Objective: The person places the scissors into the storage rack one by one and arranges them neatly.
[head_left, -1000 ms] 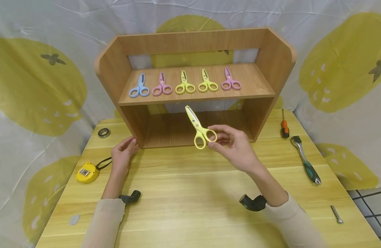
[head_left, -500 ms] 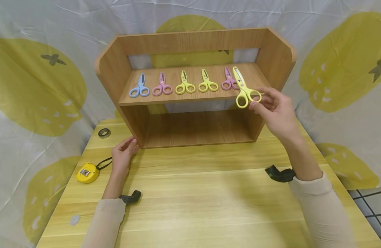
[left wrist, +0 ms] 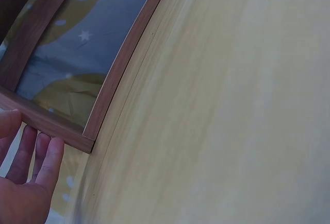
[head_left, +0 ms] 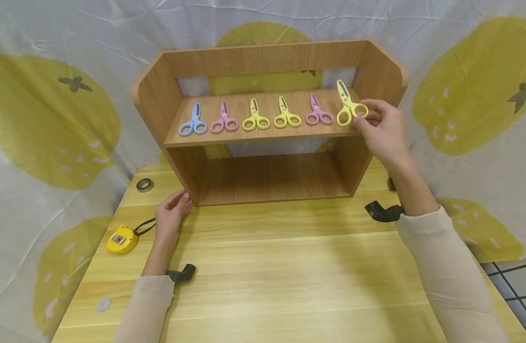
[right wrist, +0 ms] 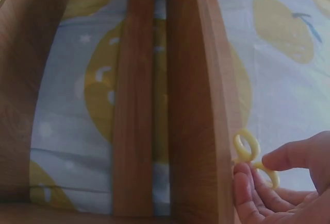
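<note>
My right hand (head_left: 384,131) pinches one handle loop of a pair of yellow scissors (head_left: 345,107) at the right end of the upper shelf. Blades point up and away, over the shelf board. In the right wrist view the yellow loops (right wrist: 247,144) show at the board's edge beside the thumb, with the blades hidden. To their left lie pink scissors (head_left: 317,114), two yellow pairs, another pink pair and blue scissors (head_left: 194,124) in a row. My left hand (head_left: 170,214) touches the lower left corner of the wooden shelf unit (head_left: 267,136) with its fingertips fairly straight.
On the table's left are a black ring (head_left: 144,185), a yellow tape measure (head_left: 122,239) with a black strap and a pale disc (head_left: 104,304). Past my right forearm a dark tool end (head_left: 392,184) shows. A patterned cloth (head_left: 74,28) hangs behind.
My right hand has carried the yellow scissors right and up, from before the lower compartment to the upper shelf's right end. My left hand stays at the corner.
</note>
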Demonstrator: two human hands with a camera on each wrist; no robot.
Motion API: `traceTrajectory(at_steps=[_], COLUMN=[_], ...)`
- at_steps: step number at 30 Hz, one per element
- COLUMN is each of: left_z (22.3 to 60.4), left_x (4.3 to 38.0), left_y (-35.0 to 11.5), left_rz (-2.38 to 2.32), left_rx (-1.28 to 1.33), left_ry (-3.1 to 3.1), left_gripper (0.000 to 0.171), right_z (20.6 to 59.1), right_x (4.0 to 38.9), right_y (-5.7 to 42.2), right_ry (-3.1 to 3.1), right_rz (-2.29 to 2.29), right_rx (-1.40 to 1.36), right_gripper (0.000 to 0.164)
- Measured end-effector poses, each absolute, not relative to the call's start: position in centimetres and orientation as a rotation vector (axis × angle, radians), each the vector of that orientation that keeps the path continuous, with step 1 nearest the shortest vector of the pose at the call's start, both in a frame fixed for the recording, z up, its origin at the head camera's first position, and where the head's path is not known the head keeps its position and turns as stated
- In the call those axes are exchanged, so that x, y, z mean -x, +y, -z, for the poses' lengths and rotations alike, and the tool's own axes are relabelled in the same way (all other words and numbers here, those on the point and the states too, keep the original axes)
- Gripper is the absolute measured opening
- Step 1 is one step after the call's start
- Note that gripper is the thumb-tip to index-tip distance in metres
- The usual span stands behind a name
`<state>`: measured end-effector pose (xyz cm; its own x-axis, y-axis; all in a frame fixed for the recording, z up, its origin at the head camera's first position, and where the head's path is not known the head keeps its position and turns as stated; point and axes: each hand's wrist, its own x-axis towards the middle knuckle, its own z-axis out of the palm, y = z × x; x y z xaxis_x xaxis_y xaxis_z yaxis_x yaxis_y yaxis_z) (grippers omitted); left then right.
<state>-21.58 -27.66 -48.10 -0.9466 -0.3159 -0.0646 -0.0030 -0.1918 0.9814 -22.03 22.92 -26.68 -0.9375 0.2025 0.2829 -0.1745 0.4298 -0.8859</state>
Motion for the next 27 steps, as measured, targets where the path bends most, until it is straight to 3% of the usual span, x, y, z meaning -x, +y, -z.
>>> traceTrajectory(at_steps=[27], left_z=[48.1], left_x=[21.6], left_y=[-27.7], left_rz=[2.282], left_rx=[-0.402], left_ry=[-1.844], left_gripper=[0.041], right_z=[25.5], right_x=[24.2], right_y=[22.7], right_ry=[-2.726], right_rz=[-0.962], right_rx=[0.072], right_gripper=[0.053])
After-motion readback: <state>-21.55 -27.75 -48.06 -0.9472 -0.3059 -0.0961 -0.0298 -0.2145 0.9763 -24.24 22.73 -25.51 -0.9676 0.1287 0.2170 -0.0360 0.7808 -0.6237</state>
